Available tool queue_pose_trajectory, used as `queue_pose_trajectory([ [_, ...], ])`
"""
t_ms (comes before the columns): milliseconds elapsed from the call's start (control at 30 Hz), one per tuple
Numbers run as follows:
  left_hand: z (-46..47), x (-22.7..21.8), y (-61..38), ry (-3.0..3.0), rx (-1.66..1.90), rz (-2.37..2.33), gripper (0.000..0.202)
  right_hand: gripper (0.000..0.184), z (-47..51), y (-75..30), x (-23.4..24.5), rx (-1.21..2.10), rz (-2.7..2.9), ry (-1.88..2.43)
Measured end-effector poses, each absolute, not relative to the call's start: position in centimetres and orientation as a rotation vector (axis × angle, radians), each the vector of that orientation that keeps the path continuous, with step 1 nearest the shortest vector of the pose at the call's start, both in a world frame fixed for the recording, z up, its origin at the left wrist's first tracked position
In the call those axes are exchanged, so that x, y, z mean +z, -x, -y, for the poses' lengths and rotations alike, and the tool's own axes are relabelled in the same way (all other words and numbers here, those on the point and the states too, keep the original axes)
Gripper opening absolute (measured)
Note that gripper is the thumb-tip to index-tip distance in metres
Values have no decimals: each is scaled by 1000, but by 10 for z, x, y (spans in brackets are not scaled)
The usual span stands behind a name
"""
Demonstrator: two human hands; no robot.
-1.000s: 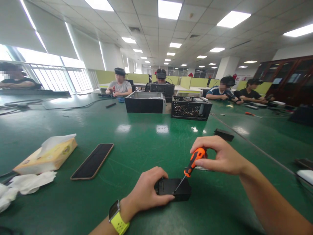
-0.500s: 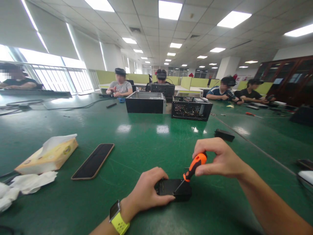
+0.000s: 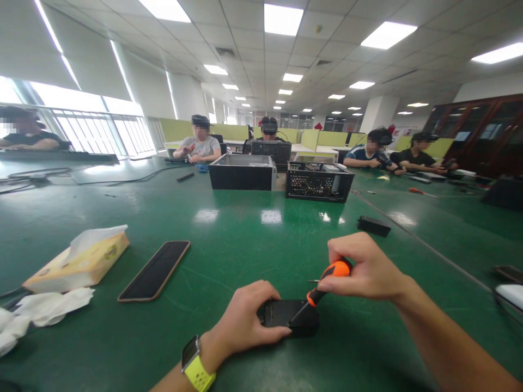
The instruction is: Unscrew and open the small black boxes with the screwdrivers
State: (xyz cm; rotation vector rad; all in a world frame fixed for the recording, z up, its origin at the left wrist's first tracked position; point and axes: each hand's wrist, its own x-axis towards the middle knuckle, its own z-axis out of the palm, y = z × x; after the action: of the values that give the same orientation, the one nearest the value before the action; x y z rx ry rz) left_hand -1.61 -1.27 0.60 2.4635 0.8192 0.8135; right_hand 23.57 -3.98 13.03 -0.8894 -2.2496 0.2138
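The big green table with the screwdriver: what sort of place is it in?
Probably an office used as a workshop. Yellow-green partitions stand behind the table, a perforated black case sits on it, and the right hand holds an orange-and-black screwdriver to a small black box.

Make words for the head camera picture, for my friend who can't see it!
A right hand holds an orange-and-black screwdriver, its tip at a small black box held by the left hand on a shiny green tabletop. To the left lie a black-screened phone with a tan edge and a yellow tissue packet.
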Motion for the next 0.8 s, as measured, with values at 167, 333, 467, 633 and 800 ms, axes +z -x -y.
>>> queue_pose_trajectory([
  [167,13,8,16,-2448,825,-821,35,16,43,-240,137,345,2322,868],
  [333,13,6,16,-2444,823,-834,36,25,46,-244,141,420,2339,857],
  [467,13,5,16,-2448,819,-842,36,22,42,-240,135,277,2282,919],
  [633,12,6,16,-2447,818,-848,35,17,44,-242,138,385,2346,829],
  [800,12,7,16,-2444,803,-853,35,18,45,-245,140,408,2356,897],
])
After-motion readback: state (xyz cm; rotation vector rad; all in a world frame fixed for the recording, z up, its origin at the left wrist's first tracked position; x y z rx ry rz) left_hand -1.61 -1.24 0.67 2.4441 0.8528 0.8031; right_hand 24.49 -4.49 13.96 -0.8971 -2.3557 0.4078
